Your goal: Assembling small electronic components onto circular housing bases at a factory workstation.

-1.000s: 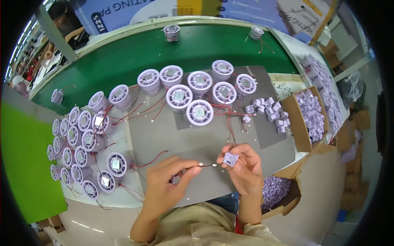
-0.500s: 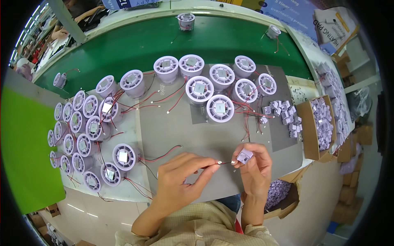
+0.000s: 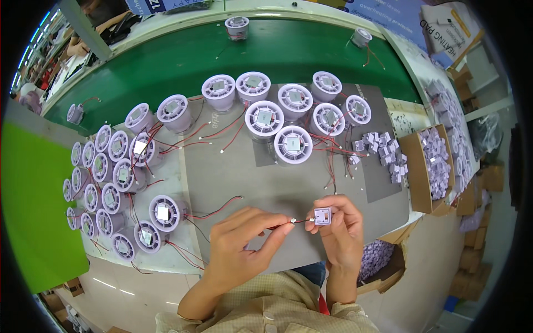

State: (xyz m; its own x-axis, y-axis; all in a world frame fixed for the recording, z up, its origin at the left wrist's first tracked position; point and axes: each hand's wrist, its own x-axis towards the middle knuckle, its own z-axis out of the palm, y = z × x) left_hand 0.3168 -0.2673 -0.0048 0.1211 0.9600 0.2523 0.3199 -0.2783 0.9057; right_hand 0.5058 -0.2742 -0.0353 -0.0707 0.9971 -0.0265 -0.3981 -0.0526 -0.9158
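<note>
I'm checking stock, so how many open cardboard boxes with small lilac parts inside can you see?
2: one box just right of the loose lilac blocks, another box lower, right of the right hand. Others may be hidden.

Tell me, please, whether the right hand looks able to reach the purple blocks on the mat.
Probably yes: bare mat separates the right hand from the loose blocks, though its fingers hold a purple piece.

The khaki shirt [image 3: 244,311] is finely checked with a pale button [image 3: 269,316]; sleeves [image 3: 351,315] bare the forearms [image 3: 199,299]; trousers [image 3: 311,273] are blue.
</note>
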